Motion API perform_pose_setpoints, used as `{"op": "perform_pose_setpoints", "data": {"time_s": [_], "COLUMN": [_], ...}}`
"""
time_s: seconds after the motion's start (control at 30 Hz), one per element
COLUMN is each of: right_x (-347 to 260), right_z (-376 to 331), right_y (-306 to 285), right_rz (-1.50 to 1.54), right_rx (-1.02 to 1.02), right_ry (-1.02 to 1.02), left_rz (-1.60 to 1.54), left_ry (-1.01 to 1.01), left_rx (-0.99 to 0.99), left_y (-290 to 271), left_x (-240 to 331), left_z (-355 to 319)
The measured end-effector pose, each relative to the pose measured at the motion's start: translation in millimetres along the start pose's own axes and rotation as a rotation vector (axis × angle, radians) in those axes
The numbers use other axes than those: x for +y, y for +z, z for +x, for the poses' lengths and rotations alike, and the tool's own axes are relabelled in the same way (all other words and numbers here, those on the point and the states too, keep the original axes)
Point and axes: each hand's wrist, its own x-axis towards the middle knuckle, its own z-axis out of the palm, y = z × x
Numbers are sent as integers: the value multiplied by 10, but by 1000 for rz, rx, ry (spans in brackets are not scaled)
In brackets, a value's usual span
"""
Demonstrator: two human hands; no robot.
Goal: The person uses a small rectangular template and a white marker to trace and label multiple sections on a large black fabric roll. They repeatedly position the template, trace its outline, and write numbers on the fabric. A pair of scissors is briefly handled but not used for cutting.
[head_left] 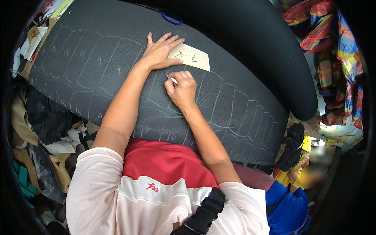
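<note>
A cream card template (197, 58) with dark handwriting lies on dark grey sheet material (243, 78). My left hand (159, 54) rests flat over the card's left end, fingers spread, thumb pointing to the right along its lower edge. Just below the card, my right hand (183, 89) is closed around a slim white pen (173, 80). Its tip is at the material, close to my left thumb; whether it touches cannot be made out. White outlines in long rows, several with handwritten marks, cover the sheet on both sides of my hands.
A large black padded roll (258, 43) bounds the work surface at the far right. A blue handle-like piece (171, 18) sits at the far edge. Dark cloth scraps (47, 113) lie at left, colourful bags (317, 27) at right. A person in blue (288, 205) is at lower right.
</note>
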Motion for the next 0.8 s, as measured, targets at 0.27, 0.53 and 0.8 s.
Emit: {"op": "perform_pose_setpoints", "data": {"time_s": [0.27,0.53,0.8], "right_x": [54,287,378], "right_z": [-2,-251,-256], "right_y": [-74,-400,-376], "right_rz": [-17,-94,-131], "right_rx": [85,71,177], "right_ry": [115,118,235], "left_rz": [-20,-242,-333], "left_ry": [-93,-160,-163], "left_rx": [18,-3,120], "left_y": [-86,-113,-89], "left_x": [11,-109,-108], "left_z": [22,53,33]}}
